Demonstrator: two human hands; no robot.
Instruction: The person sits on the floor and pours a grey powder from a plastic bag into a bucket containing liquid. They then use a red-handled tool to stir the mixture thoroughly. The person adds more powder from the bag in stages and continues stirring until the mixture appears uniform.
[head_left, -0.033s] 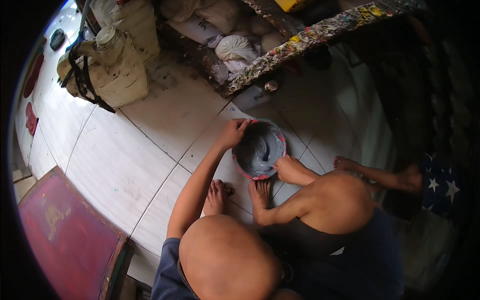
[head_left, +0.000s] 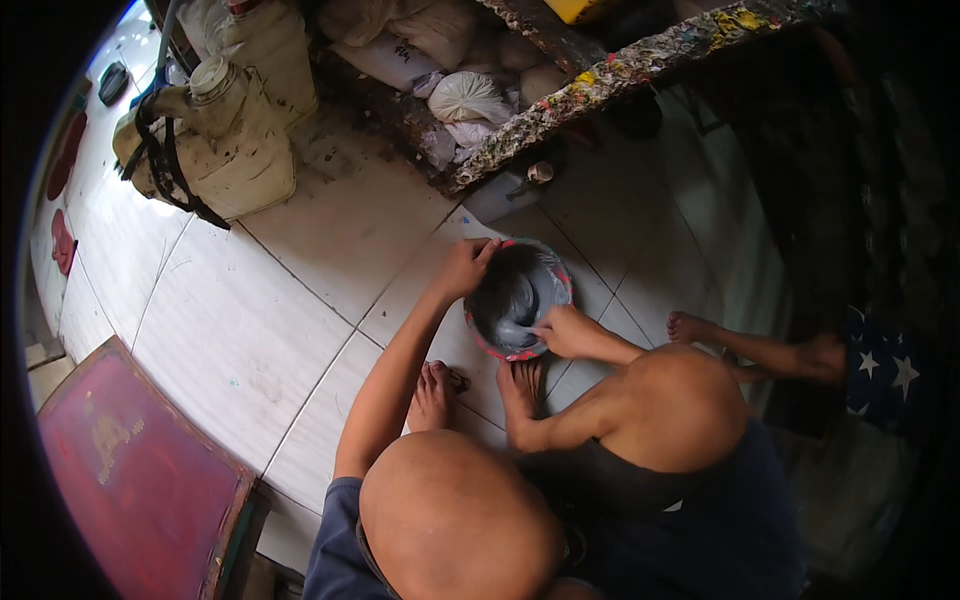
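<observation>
A round tub (head_left: 555, 265) stands on the tiled floor in front of my feet, its rim smeared grey with red patches. Thick grey paste (head_left: 515, 333) coats its inside, swirled at the near side. My left hand (head_left: 470, 268) grips the far left of the rim, fingers curled over it. Over the near right edge of the tub, my right hand (head_left: 570, 332) is closed, its fingertips reaching above the paste. Whatever it holds is hidden by the fingers or too small to name.
Stained plastic jerrycans (head_left: 235, 160) stand at the far left. A paint-crusted wooden frame (head_left: 600, 85) with tied bags (head_left: 468, 97) lies ahead. At the near left is a reddish panel (head_left: 140, 470). Another person's bare foot (head_left: 690, 327) rests at the right.
My right hand has shifted slightly left and up over the tub, and the paste's swirl looks a little different. My left hand stays on the rim.
</observation>
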